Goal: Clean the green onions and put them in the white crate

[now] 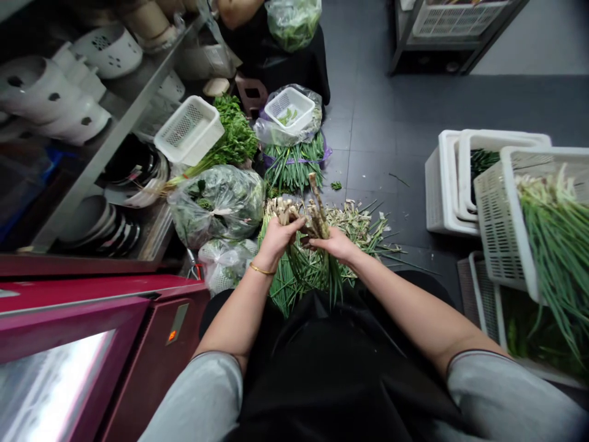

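My left hand (276,238) is closed around a bunch of scallions (284,210), their pale root ends pointing away from me. More scallions (317,209) stand up from my right hand (339,244), which grips them with the green leaves hanging down toward my lap. The two hands nearly meet, and their fingertips are partly hidden among the stalks. Below them lies a heap of loose scallions (288,288). Withered peelings and trimmings (356,224) are scattered just beyond my right hand.
At right, a white basket (501,227) holds scallions beside stacked white tubs (446,184). Leafy greens (237,132), bagged vegetables (221,202), a white basket (188,132) and tied scallions (294,166) lie ahead. A shelf (115,129) and red cabinet (170,344) flank my left. Another person sits ahead.
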Available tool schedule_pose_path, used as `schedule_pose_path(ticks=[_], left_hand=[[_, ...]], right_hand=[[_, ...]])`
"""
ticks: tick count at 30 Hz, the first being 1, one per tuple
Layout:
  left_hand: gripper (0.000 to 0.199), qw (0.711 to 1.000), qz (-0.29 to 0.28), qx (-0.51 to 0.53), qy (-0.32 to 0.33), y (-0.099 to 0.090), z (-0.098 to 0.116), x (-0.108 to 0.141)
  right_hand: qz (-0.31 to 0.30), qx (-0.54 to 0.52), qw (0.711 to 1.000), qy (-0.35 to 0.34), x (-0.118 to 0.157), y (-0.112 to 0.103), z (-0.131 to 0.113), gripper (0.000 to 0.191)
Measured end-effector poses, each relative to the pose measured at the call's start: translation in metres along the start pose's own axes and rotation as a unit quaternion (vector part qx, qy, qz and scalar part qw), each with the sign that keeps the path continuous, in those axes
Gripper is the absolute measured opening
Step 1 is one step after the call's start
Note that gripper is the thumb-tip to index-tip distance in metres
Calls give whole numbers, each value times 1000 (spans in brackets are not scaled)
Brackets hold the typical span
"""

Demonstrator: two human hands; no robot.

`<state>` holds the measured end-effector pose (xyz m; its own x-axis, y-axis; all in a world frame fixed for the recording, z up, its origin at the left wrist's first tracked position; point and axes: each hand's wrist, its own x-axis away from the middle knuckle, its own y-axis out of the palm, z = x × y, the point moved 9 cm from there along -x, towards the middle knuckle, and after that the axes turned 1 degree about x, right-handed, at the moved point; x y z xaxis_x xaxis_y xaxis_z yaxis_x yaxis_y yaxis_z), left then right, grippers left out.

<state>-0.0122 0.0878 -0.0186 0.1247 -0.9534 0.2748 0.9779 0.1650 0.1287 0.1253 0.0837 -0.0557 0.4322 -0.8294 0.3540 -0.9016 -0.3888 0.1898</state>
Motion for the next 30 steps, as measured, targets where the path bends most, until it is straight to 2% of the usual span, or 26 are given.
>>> schedule_pose_path(ticks=[3, 6, 8, 10, 12, 14, 16, 18, 20, 23, 27, 30], left_hand=[[38, 999, 36, 30, -22, -26, 3, -5], [40, 996, 57, 60, -26, -48, 10, -7], [42, 995, 61, 70, -27, -54, 12, -8], [43, 995, 56, 71, -32, -51, 10, -8], [43, 996, 44, 66, -38, -43, 5, -8], [43, 997, 26, 65, -46, -32, 1, -8], [45, 996, 8, 75, -46, -22, 0, -8], [50, 996, -2, 82, -44, -14, -2, -7], [57, 996, -11, 67, -51, -5, -8, -4], [53, 995, -48, 19, -83, 14, -25, 3], [46, 992, -75, 10, -98, 26, -40, 5], [43, 989, -102, -7, -104, 27, -43, 3]], right_hand=[[38, 0, 999, -12, -5, -33, -14, 28], [140, 54, 988, -32, -3, -79, -30, 24], [187, 92, 976, -59, 1, -94, -41, 24], [166, 115, 977, -66, 3, -83, -42, 26], [94, 151, 982, -56, 2, -53, -35, 28], [37, 202, 977, -48, 2, -23, -25, 21], [36, 239, 969, -49, 1, -10, -18, 19], [64, 229, 970, -47, 0, -13, -14, 28], [91, 164, 981, -40, 0, -22, -11, 33], [104, 78, 991, -38, 1, -30, -11, 37], [114, 58, 990, -58, 4, -33, -22, 37], [180, -9, 981, -70, 10, -56, -38, 32]])
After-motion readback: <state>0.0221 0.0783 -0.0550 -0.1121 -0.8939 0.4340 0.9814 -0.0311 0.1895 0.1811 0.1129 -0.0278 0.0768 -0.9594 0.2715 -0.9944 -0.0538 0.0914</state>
